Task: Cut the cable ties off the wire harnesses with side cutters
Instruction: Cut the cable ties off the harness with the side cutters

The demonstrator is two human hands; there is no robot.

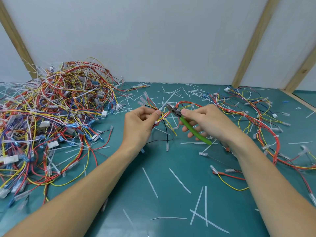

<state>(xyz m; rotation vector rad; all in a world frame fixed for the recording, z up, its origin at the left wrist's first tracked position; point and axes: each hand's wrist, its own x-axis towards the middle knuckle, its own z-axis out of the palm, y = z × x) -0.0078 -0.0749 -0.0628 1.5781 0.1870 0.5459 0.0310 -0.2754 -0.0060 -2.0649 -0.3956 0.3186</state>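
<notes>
My left hand (139,124) pinches a wire harness (253,120) of red, yellow and black wires between thumb and fingers, lifted just above the green mat. My right hand (205,120) grips green-handled side cutters (186,123), their metal jaws pointing up-left close to the wires beside my left thumb. A white cable tie (156,123) wraps the bundle just under my left thumb. The harness runs on to the right across the mat, with more white ties along it.
A big tangled pile of tied harnesses (56,117) fills the left of the green mat (136,177). Cut white tie strips (199,205) lie scattered across the middle and back. A white wall with wooden battens (253,41) closes the rear.
</notes>
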